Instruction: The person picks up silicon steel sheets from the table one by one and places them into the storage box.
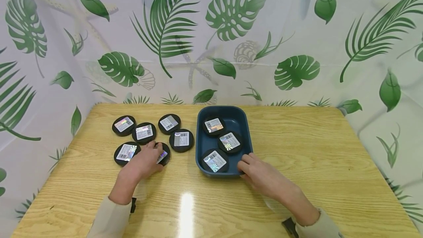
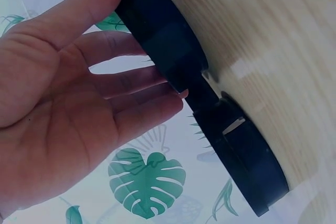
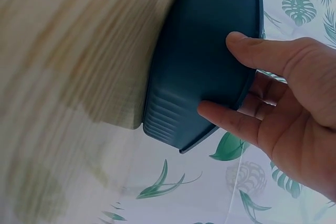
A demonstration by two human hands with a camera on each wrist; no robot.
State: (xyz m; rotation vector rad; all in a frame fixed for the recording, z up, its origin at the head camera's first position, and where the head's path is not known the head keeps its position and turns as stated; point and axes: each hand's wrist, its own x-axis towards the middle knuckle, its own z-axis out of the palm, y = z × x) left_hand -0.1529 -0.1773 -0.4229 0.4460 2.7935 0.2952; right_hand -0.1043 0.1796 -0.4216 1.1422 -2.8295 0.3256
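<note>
Six labelled black discs [image 1: 181, 139] are being borne by the table [image 1: 304, 150], left of the blue tray [image 1: 237, 124]. The right-hand disc of the near pair [image 1: 166, 154] is being gripped by the left hand [image 1: 144, 161], thumb and fingertips clamped about its edge; an even pinch is probably being called for, with neighbouring discs being left unbumped. Three more discs [image 1: 230, 141] are being held in the tray, whose near right corner is being steadied by the right hand [image 1: 264, 177], its fingers clamped there; light pressure is presumably being favoured
</note>
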